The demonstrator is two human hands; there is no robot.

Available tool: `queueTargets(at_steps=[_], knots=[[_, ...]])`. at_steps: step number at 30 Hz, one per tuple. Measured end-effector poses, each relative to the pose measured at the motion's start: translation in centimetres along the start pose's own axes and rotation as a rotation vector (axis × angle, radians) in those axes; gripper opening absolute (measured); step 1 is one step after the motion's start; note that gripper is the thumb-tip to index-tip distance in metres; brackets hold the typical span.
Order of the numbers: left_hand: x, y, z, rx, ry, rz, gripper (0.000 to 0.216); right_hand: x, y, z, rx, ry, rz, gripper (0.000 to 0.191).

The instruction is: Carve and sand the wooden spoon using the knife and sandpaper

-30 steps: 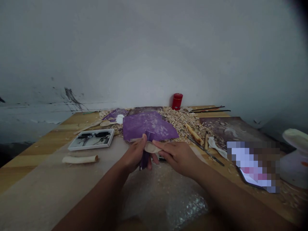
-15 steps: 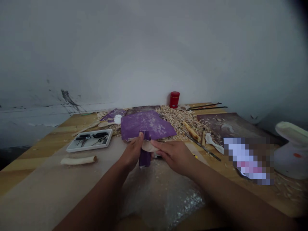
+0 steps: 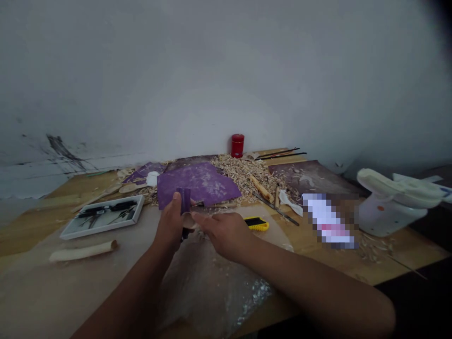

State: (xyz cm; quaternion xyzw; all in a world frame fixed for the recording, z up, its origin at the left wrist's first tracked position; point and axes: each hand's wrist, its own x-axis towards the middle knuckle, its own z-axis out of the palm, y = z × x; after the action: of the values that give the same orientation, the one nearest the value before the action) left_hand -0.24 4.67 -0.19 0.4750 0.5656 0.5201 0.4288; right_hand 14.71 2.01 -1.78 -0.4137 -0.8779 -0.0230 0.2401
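Between the left hand (image 3: 169,224), gripping a purple strip (image 3: 184,199), and the right hand (image 3: 231,236) sits a wooden piece (image 3: 187,220), pinched by the right; probably sanding, the next stroke needing steady pressure.

Matt purple strip (image 3: 185,200), matt wooden piece (image 3: 188,220), smooth wooden stick (image 3: 83,251), shiny plastic film (image 3: 259,293)

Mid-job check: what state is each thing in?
Left hand: closed on purple strip
Right hand: gripping pale wooden piece
White tray: open, holding black-handled tools
Purple sheet: spread out, dusty
Red canister: upright, looks closed
Yellow cutter: lying down, blade hidden
Short stick: lying down
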Motion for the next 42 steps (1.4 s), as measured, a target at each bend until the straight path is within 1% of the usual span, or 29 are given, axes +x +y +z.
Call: queueTargets(at_steps=[3, 6, 7, 9, 10, 11, 13, 14, 15, 17, 18, 20, 22, 25, 28, 30, 33, 35, 38, 39, 41, 42], knots=[[-0.3, 0.2, 0.1, 0.006, 0.024, 0.013, 0.046, 0.5, -0.3, 0.0, -0.038, -0.002, 0.017, 0.044], [-0.3, 0.3, 0.2, -0.039, 0.074, 0.026, 0.043, 1.1, -0.6, -0.2, -0.083, -0.045, 0.022, 0.050], [-0.2, 0.3, 0.1, -0.082, 0.098, 0.017, 0.040, 1.2, -0.7, -0.3, -0.086, -0.062, 0.024, 0.051], [0.1, 0.5, 0.0, -0.250, 0.126, -0.015, 0.034, 1.3, -1.0, -0.6, -0.044, -0.092, 0.020, 0.050], [0.2, 0.6, -0.1, -0.366, 0.109, -0.036, 0.031, 1.2, -1.2, -0.7, 0.001, -0.104, 0.016, 0.047], [0.3, 0.8, -0.2, -0.486, 0.060, -0.059, 0.028, 1.1, -1.3, -0.9, 0.057, -0.113, 0.014, 0.044], [0.2, 1.1, -0.5, -0.675, -0.100, -0.090, 0.025, 1.0, -1.6, -1.2, 0.160, -0.125, 0.017, 0.037], [0.1, 1.3, -0.6, -0.724, -0.194, -0.097, 0.026, 1.0, -1.7, -1.3, 0.191, -0.126, 0.021, 0.035], [0.0, 1.5, -0.6, -0.753, -0.246, -0.086, 0.028, 1.2, -1.8, -1.5, 0.205, -0.119, 0.028, 0.034], [-0.4, 1.7, -0.5, -0.770, -0.248, -0.038, 0.034, 2.0, -2.2, -1.7, 0.172, -0.084, 0.052, 0.034], [-0.5, 1.7, -0.5, -0.761, -0.248, -0.049, 0.038, 2.5, -2.5, -1.8, 0.137, -0.060, 0.073, 0.035], [-0.6, 1.9, -0.4, -0.742, -0.274, -0.125, 0.050, 3.2, -3.0, -2.0, 0.094, -0.021, 0.114, 0.038], [-0.5, 2.1, -0.7, -0.764, -0.263, -0.120, 0.055, 3.3, -3.6, -2.1, 0.141, -0.005, 0.117, 0.038], [0.0, 2.3, -1.3, -0.817, -0.225, -0.025, 0.052, 2.2, -4.0, -2.1, 0.263, -0.028, 0.089, 0.037], [0.1, 2.2, -1.5, -0.783, -0.232, 0.006, 0.052, 1.8, -3.9, -2.0, 0.233, -0.046, 0.098, 0.036], [-0.1, 1.9, -1.2, -0.754, -0.235, -0.001, 0.054, 2.6, -3.8, -1.9, 0.141, -0.026, 0.123, 0.035], [-0.5, 1.7, -0.8, -0.745, -0.319, -0.071, 0.059, 4.0, -3.8, -1.9, 0.042, 0.003, 0.162, 0.037], [-0.3, 1.8, -0.9, -0.772, -0.319, -0.077, 0.060, 4.1, -3.8, -1.9, 0.078, 0.008, 0.139, 0.037], [0.1, 2.0, -1.3, -0.841, -0.232, -0.012, 0.055, 3.0, -3.8, -1.8, 0.198, -0.023, 0.069, 0.036], [0.1, 2.0, -1.3, -0.854, -0.224, -0.004, 0.054, 2.7, -3.7, -1.8, 0.217, -0.036, 0.056, 0.036], [-0.1, 1.9, -1.1, -0.861, -0.244, -0.026, 0.054, 2.8, -3.5, -1.7, 0.175, -0.037, 0.079, 0.037], [-0.3, 1.9, -0.8, -0.856, -0.275, -0.057, 0.055, 3.2, -3.5, -1.7, 0.127, -0.035, 0.104, 0.036]])
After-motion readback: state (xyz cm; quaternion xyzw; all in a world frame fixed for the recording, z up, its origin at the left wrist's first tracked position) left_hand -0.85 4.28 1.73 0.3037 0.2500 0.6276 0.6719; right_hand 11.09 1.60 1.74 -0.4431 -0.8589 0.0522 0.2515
